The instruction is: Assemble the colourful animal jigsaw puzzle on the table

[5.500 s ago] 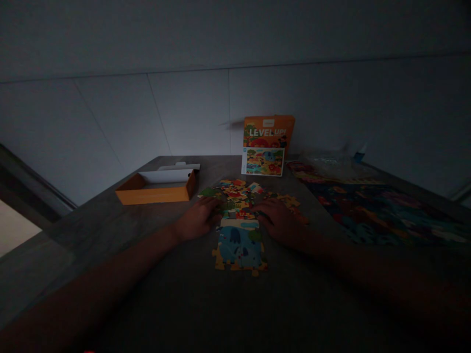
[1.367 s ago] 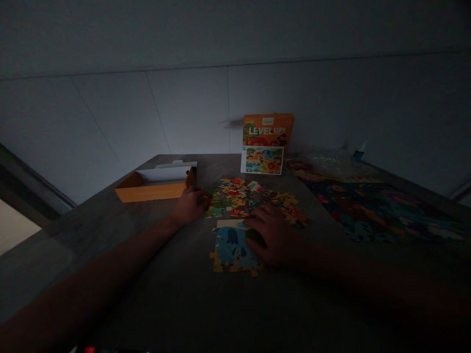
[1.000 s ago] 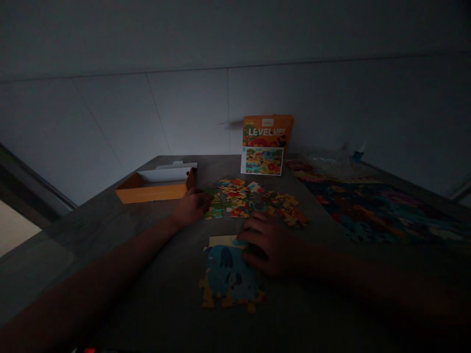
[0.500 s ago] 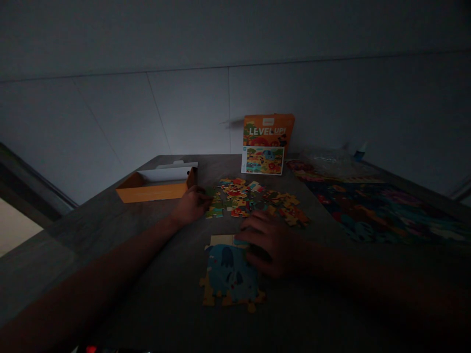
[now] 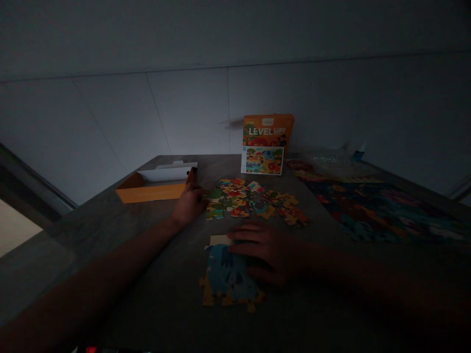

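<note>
The scene is very dark. A joined patch of puzzle with a blue elephant lies on the grey table in front of me. My right hand lies flat on the patch's upper right part, fingers stretched out to the left. My left hand rests at the left edge of a heap of loose coloured puzzle pieces, fingers curled onto the pieces near the box corner. Whether it holds a piece is hidden.
An open orange box tray stands left of the heap. An orange "LEVEL UP!" box lid leans on the wall with a picture card before it. A large finished puzzle and a plastic bag lie right.
My right hand pulled the elephant patch toward me and slightly left, then flattened over it. My left hand moved left to the heap's edge by the box and stays there.
</note>
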Motion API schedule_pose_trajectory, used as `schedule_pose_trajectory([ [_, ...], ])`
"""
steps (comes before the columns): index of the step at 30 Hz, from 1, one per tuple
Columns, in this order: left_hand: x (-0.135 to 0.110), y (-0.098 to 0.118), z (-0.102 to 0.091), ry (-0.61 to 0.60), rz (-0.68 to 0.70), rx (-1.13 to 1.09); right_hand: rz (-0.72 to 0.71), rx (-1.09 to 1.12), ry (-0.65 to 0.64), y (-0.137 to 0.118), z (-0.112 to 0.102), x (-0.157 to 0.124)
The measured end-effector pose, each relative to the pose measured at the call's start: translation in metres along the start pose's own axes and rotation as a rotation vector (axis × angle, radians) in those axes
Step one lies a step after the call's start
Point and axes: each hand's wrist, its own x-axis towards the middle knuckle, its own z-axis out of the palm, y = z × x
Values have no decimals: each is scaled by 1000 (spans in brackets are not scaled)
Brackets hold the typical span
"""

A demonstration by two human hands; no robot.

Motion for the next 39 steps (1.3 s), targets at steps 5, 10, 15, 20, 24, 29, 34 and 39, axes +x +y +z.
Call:
schedule_pose_trajectory([
  [5, -2, 8, 3, -69, -27, 75, 1, -26, 6, 0, 1, -1],
  [10, 0, 13, 5, -103, -119, 169, 1, -13, 1, 0, 1, 1],
  [15, 4, 11, 6, -113, -200, 203, -13, -15, 44, 0, 3, 2],
  [20, 7, 9, 7, -147, -269, 182, -2, -16, 47, 1, 5, 3],
  [24, 7, 10, 7, -169, -311, 171, 5, -10, 56, 0, 6, 5],
  [29, 8, 10, 9, -170, -351, 169, 17, -27, 67, -1, 7, 8],
  [34, 10, 5, 9, -169, -348, 121, 29, -28, 39, -3, 4, 9],
  [39, 8, 6, 7, -108, -278, 23, 40, -25, 25, -3, 3, 8],
])
